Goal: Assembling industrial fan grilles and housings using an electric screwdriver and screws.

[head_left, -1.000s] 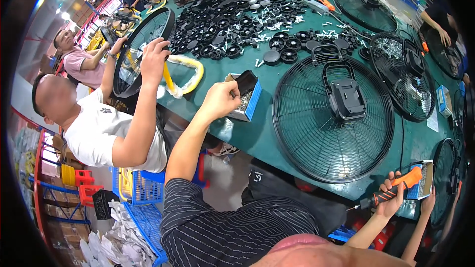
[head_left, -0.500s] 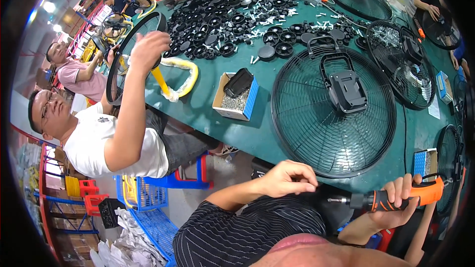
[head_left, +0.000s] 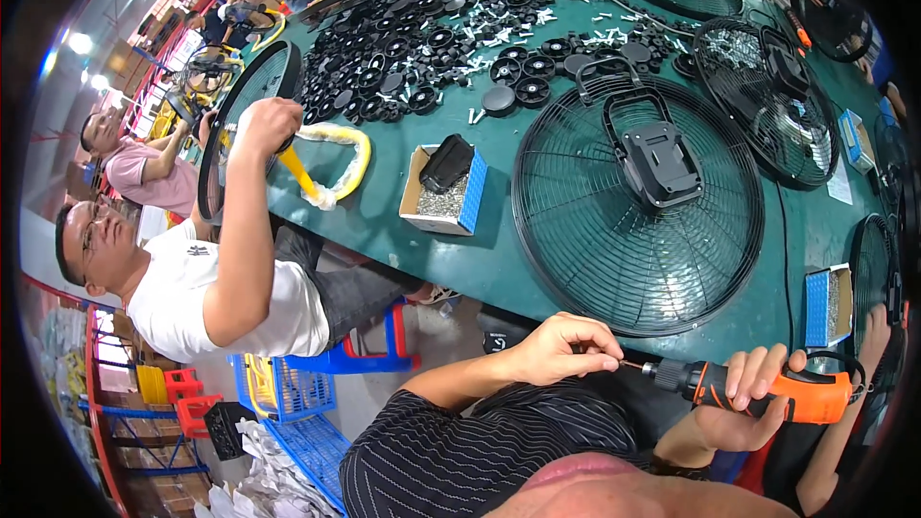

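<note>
My right hand (head_left: 752,386) is wrapped around an orange and black power screwdriver (head_left: 814,397), its bit pointing left. My left hand (head_left: 568,349) has thumb and forefinger pinched together at the bit's tip; anything between them is too small to make out. Beyond both hands a round black fan (head_left: 585,245) lies on the green table (head_left: 384,221), its wire grille facing up. A black rectangular housing (head_left: 662,165) with a U-shaped bracket sits on it. Neither hand touches the fan.
An open box (head_left: 470,200) of small metal screws holds a black plastic part (head_left: 447,165). Black round parts (head_left: 498,101) and bolts are heaped at the back. More fans (head_left: 767,101) lie right. A person in a white shirt (head_left: 249,297) handles an upright fan (head_left: 203,173) at left.
The screwdriver has moved left and up, bringing its bit to the pinched fingers of my left hand. At left, the co-worker's raised hand has come down and closed by the upright fan.
</note>
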The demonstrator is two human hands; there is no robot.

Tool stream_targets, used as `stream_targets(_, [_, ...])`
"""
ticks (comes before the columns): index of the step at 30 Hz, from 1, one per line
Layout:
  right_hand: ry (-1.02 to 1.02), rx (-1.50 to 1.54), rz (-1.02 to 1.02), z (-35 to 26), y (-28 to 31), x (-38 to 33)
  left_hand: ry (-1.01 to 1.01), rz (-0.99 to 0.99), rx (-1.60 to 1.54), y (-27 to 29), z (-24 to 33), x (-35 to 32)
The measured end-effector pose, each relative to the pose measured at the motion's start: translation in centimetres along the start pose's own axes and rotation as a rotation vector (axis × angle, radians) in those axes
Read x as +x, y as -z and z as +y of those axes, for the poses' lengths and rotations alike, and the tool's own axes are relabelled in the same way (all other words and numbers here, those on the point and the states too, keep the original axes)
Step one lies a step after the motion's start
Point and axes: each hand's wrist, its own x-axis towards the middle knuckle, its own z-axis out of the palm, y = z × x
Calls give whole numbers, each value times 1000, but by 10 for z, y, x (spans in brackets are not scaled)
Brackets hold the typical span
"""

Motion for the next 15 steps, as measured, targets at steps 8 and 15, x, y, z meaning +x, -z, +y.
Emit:
stream_targets(8, [-55, -20, 50, -6, -12, 2, -32, -8, 112, -7, 4, 14])
stream_targets(15, [-158, 51, -117, -13, -9, -8, 103, 61, -40, -13, 2, -8])
